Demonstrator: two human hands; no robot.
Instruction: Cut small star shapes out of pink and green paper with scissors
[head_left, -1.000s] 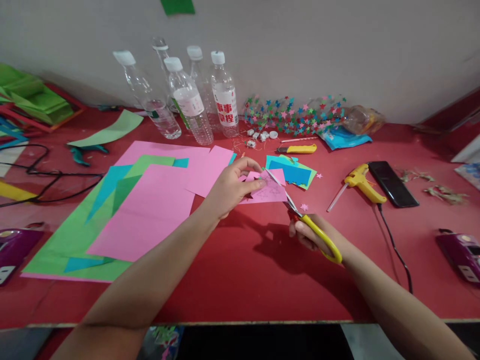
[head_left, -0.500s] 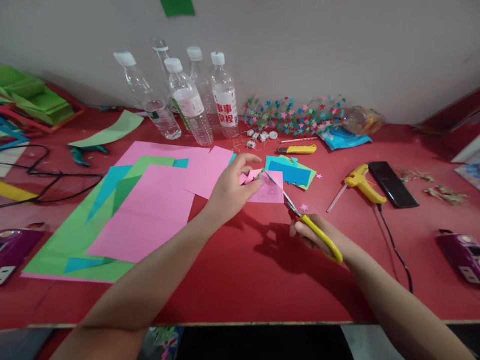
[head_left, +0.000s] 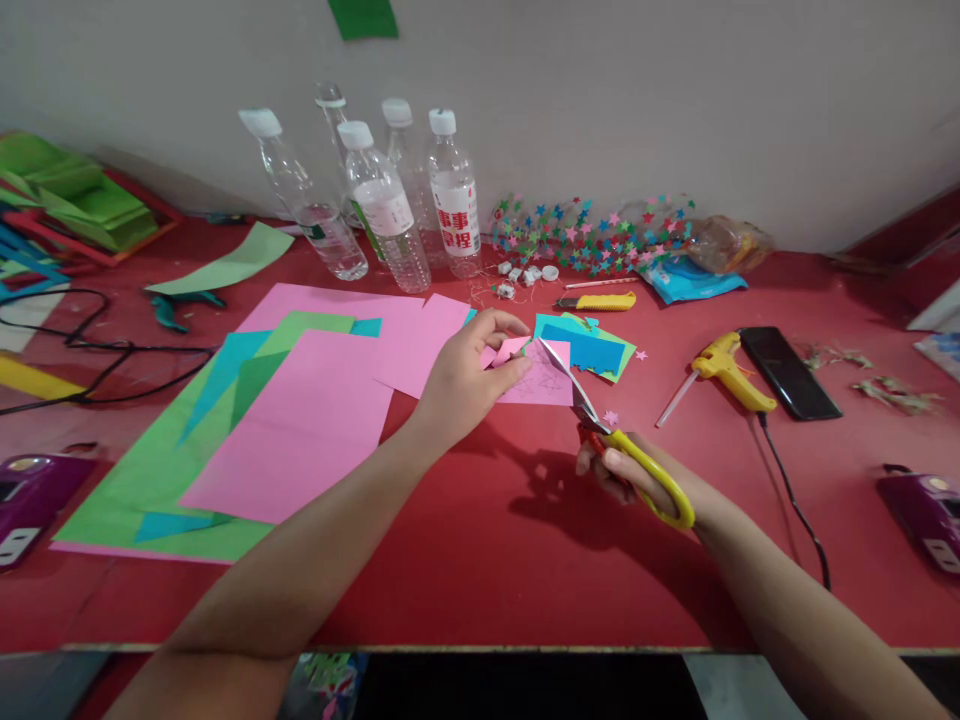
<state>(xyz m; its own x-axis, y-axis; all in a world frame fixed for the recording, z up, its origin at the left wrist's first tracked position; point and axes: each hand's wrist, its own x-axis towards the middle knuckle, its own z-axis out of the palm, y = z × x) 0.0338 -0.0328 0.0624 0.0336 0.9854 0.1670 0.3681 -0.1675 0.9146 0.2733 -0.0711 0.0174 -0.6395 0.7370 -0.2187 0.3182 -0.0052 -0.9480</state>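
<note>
My left hand pinches a small folded piece of pink paper, with a bit of green showing at its edge. In my right hand are scissors with yellow and red handles. Their blades are parted and point up and left, with the tips close to the pinched piece. Under both lies a pink sheet with stars drawn on it in pencil. Small blue and green papers lie just behind it. A cut-out pink star rests near the blades.
Large coloured sheets cover the left of the red table. Several plastic bottles stand by the wall, beside a clear bottle covered with stars. A yellow utility knife, a glue gun and a phone lie to the right.
The scissor blades have spread wider, and my right hand's fingers have opened with the handles. My left hand keeps its pinch on the pink piece. The whole view has shifted slightly.
</note>
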